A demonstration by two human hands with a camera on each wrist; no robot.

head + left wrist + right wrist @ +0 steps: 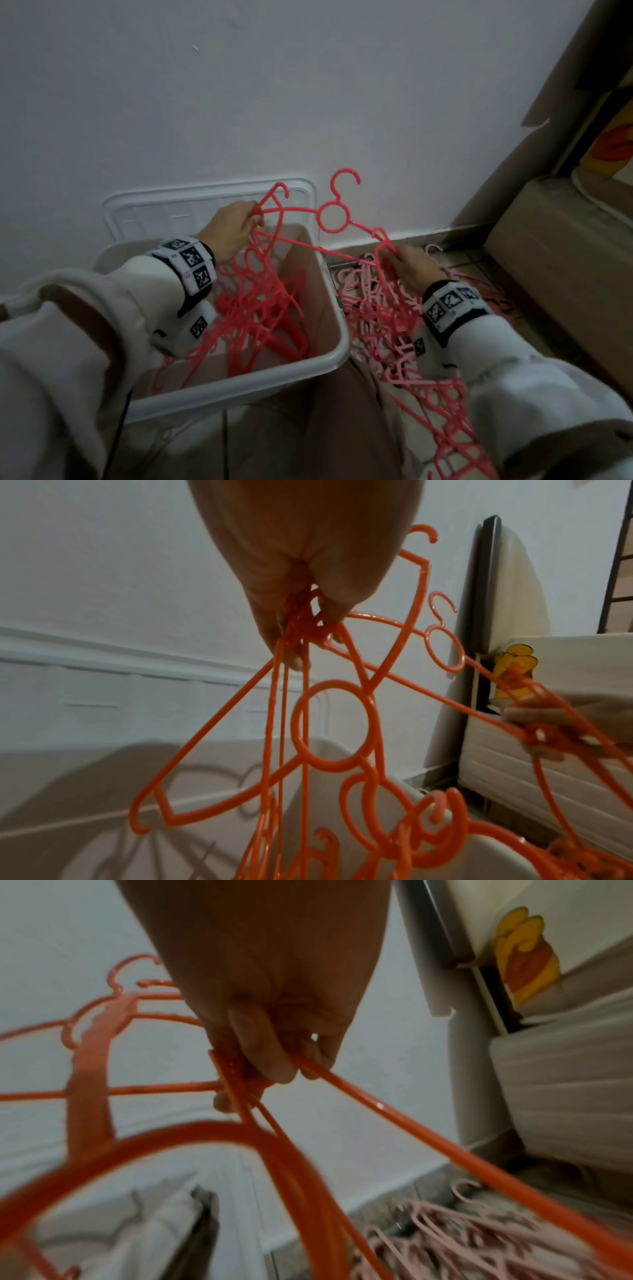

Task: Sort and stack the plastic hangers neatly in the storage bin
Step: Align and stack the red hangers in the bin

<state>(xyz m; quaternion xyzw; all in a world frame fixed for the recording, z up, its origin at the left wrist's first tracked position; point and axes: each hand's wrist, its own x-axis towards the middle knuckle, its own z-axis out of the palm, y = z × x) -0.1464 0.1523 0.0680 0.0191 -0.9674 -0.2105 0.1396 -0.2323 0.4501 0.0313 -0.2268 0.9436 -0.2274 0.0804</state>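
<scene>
The hanger (334, 216) hung level above the bin (337, 322), your left hand (230, 230) pinching one end plus a bunch, your right hand (412, 269) pinching the other. You did best lowering it flat, hooks aligned.

Glossy red plastic in the hanger (334, 217) held aloft at twelve o'clock, with wet-looking highlights along its thin, smooth rods. Paler pink plastic, duller, in the floor pile (380, 308) at three o'clock. Smooth, semi-translucent white plastic for the bin (337, 329) at nine o'clock. Matt painted wall (308, 85). Soft cream cloth sleeves (102, 308). Matt brown cardboard (561, 260) at two o'clock.
</scene>
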